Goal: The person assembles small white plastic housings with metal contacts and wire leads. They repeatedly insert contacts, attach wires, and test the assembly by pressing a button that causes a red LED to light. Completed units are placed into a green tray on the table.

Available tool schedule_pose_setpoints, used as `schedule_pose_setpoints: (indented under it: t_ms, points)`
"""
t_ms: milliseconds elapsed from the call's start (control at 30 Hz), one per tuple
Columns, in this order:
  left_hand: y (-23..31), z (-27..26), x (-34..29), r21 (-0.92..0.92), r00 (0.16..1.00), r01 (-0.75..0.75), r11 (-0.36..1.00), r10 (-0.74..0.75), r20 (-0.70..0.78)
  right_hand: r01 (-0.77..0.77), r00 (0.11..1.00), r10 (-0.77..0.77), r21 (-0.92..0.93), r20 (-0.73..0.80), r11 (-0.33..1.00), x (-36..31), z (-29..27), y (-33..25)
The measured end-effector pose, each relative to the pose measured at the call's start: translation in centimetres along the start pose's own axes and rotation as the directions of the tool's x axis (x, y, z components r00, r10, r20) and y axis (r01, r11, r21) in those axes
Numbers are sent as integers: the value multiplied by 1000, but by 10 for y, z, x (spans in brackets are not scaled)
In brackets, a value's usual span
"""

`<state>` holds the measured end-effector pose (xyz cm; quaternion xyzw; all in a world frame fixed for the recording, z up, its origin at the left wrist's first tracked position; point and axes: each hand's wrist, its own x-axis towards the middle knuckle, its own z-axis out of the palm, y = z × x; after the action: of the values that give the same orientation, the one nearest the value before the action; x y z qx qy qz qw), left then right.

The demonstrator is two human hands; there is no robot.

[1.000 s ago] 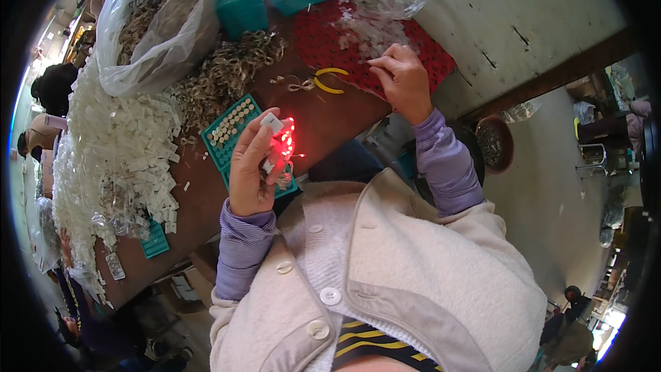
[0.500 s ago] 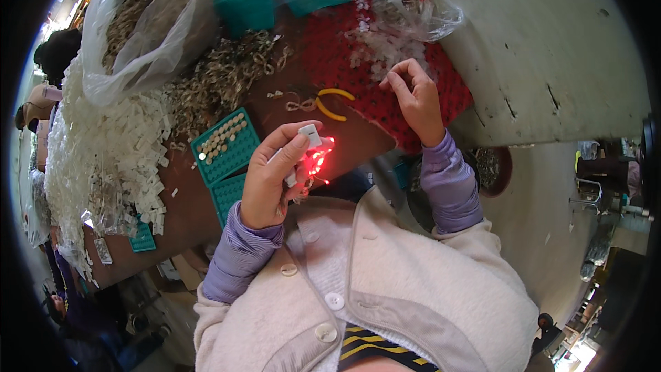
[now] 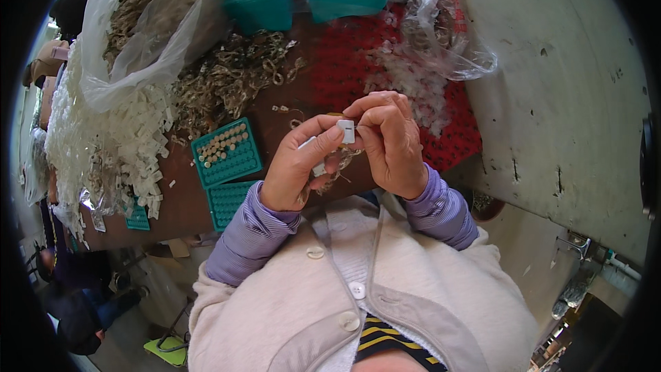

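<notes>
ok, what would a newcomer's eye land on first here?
Probably the big heap of white pieces at far left. Then the left hand at centre, pinching a small white case, with the right hand close beside it. Red cloth spreads beyond.

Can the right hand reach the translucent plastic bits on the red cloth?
Probably yes: the right hand is beside the translucent plastic bits on the red cloth, with nothing visible between, though it is at the small white box in the left hand.
</notes>
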<state>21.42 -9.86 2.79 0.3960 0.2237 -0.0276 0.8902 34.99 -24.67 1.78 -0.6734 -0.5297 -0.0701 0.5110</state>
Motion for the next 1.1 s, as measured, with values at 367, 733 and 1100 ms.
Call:
schedule_pose_setpoints:
  t_ms: [367, 733, 1100]
  points:
    - [0, -38, -52, 166, 994, -11, 986, 30, -107, -38, 998, 27, 211, 55, 977, -11, 41, -35]
    - [3, -124, -135, -394, 932, -305, 867, 357, 65, 27, 989, 49, -495, 140, 869, 12, 119, 17]
    - [207, -268, -226, 908, -7, -408, 99, 994, -112, -415, 908, 314, 495, 278, 764, -10, 130, -69]
